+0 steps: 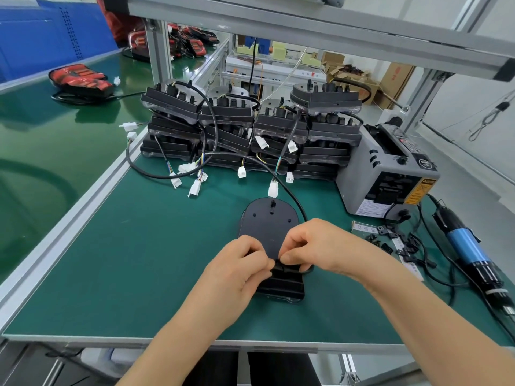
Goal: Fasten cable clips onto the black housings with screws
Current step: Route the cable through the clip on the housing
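- Hands first: the left hand [239, 270] and right hand [316, 246] meet with fingers curled. Both pinch a small black plastic cable clip [280, 265] between thumb and fingertips, and the clip is mostly hidden by them.
- Directly under them, toward the front edge of the green worktop [139, 260] and about midway along it, lies the black plastic housing with a rounded far end [264, 227]. Its long axis runs from front edge to back. The clip sits at its near, stepped part, so both hands are equally close.
- Its thin black cable [295, 203] loops from beneath the right hand out to a white plug [273, 189] just beyond the rounded end.
- Toward the right edge, loose black clips and screws [401, 243] lie straight on the mat and a paper strip, in no tray. The right hand is the nearer one to them and to the blue-and-black electric screwdriver [468, 246], which I judge is needed next.
- Farther back on the right stands a grey tape dispenser [390, 174].
- Along the back edge are stacked black housings with dangling white connectors [250, 129].
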Available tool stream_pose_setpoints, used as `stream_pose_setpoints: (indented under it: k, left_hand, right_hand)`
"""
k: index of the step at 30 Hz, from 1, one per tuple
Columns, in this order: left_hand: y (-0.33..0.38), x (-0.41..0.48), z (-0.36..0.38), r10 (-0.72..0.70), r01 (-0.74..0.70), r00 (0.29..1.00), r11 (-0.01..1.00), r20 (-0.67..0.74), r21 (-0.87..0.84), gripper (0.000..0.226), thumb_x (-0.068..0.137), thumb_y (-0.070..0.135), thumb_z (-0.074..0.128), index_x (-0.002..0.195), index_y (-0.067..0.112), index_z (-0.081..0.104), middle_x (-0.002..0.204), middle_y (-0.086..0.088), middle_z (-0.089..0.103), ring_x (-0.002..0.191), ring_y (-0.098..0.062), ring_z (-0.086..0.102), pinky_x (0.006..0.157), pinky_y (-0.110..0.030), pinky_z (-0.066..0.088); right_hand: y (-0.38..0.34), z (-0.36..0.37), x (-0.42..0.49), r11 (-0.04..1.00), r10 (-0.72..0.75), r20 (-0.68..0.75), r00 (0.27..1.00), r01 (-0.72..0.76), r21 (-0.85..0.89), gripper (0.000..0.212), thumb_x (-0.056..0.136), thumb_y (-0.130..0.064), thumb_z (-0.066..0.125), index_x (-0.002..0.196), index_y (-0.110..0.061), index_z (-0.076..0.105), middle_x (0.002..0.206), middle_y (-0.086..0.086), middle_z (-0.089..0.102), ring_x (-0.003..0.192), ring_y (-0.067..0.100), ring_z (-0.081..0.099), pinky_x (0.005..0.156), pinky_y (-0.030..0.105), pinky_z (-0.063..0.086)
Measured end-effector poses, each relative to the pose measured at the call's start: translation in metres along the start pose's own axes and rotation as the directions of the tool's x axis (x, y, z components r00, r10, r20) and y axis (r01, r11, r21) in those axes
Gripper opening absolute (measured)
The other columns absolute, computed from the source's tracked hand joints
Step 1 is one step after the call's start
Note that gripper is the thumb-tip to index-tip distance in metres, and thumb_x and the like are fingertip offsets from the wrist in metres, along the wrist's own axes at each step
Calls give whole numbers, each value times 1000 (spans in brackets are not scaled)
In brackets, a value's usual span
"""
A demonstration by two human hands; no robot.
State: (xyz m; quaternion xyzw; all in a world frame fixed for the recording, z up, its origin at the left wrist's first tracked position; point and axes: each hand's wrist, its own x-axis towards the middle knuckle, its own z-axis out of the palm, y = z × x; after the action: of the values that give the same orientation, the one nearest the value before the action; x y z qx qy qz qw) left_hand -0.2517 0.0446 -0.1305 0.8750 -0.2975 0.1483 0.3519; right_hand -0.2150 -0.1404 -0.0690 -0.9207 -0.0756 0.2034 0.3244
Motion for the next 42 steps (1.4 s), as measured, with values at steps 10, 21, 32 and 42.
stream_pose_setpoints:
  k: [10,21,32,42]
  left_hand:
    - [-2,-1,3,8,-9,999,1000,-34,-2,12,87,18,57,83,9,63,93,3,54,76,-12,45,63,-21,39]
    - [-2,-1,3,19,-19,999,1000,-49,-5,10,86,18,58,82,10,64,92,3,55,77,-14,48,62,-26,44]
    - [0,-1,4,-5,3,998,999,-59,-35,8,86,16,59,84,10,65,91,3,55,77,-14,48,62,-27,45]
    - [1,6,2,-67,62,996,993,-56,-96,12,79,21,76,77,14,65,88,11,54,69,-6,46,62,-14,37]
  right_hand:
    - [16,12,-7,992,-42,-128,991,57,110,21,82,-17,71,68,-31,67,65,-16,67,63,3,63,72,28,57]
    - [10,4,-3,992,-85,-20,996,86,88,20,82,-15,69,69,-31,68,65,-15,66,58,0,59,62,18,51]
    - [-6,-9,10,994,8,131,991,6,-105,10,82,-25,70,73,-27,67,76,-11,64,74,13,63,67,26,54]
    - [-24,-21,26,981,155,294,943,-111,-161,10,84,-20,71,77,-18,65,77,-3,57,70,7,52,52,13,46]
